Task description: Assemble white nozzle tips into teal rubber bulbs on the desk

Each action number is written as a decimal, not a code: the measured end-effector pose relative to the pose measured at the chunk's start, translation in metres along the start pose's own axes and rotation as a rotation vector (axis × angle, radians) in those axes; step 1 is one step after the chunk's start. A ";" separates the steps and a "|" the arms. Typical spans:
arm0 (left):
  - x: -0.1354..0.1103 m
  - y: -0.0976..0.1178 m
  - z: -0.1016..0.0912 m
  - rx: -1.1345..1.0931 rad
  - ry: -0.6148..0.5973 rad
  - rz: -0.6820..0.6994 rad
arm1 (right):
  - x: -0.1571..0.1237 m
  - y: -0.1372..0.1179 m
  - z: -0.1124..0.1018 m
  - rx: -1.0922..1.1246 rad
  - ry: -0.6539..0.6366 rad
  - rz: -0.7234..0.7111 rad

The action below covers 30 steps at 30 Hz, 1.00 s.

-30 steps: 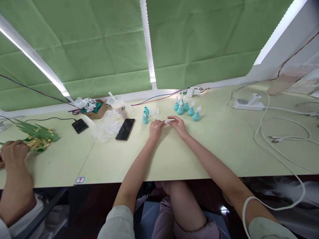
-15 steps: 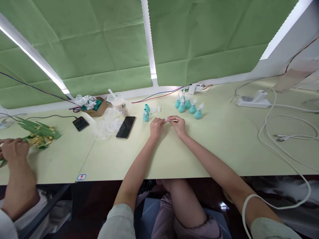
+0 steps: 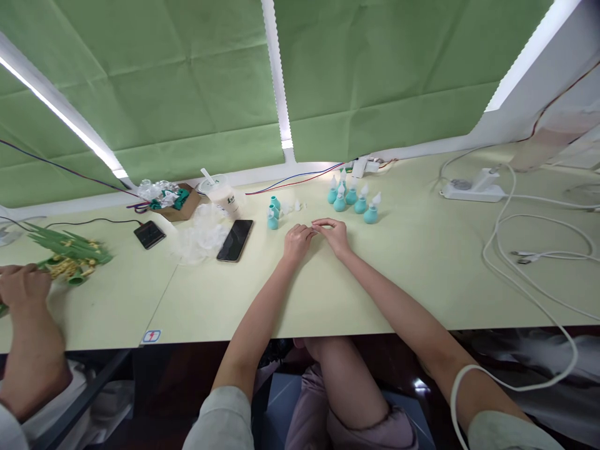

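Observation:
My left hand [image 3: 298, 244] and my right hand [image 3: 334, 235] meet fingertip to fingertip just over the table. Both are closed in a pinch around a small white piece, which the fingers mostly cover. Just beyond my left hand stand several turquoise bulb-shaped holders [image 3: 273, 217] with open tops. Beside them lie small whitish parts [image 3: 297, 205], too small to name. To the right, past my right hand, is a group of turquoise holders [image 3: 370, 214] topped with pointed, translucent white flame-shaped tips [image 3: 376, 199].
Left of my hands lie a black phone [image 3: 235, 240], a crumpled clear plastic bag [image 3: 201, 234], a drink cup with a straw [image 3: 224, 197] and a cardboard box [image 3: 186, 204]. A power strip [image 3: 473, 190] with white cables is at right. A co-worker's hand [image 3: 25, 284] holds green stems.
My fingers have closed further over the small white piece, which showed more plainly before. The left knuckles have turned slightly. The whole view has shifted a little.

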<state>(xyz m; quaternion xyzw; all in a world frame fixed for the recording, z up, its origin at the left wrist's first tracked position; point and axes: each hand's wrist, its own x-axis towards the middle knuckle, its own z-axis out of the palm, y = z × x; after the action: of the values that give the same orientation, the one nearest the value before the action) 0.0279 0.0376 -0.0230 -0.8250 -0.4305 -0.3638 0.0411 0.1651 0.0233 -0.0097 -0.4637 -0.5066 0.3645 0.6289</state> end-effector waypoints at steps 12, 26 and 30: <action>0.004 -0.013 -0.010 0.035 0.050 -0.217 | 0.015 0.014 -0.015 0.041 0.146 0.104; 0.005 -0.028 -0.016 -0.054 0.051 -0.439 | 0.078 0.034 0.032 -0.636 -0.115 -0.113; 0.005 -0.029 -0.015 -0.057 0.045 -0.450 | 0.083 0.038 0.043 -0.812 -0.086 -0.116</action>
<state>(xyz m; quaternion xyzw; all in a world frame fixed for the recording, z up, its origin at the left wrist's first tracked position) -0.0001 0.0531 -0.0157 -0.7006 -0.5922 -0.3943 -0.0547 0.1417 0.1216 -0.0188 -0.6291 -0.6604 0.1182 0.3926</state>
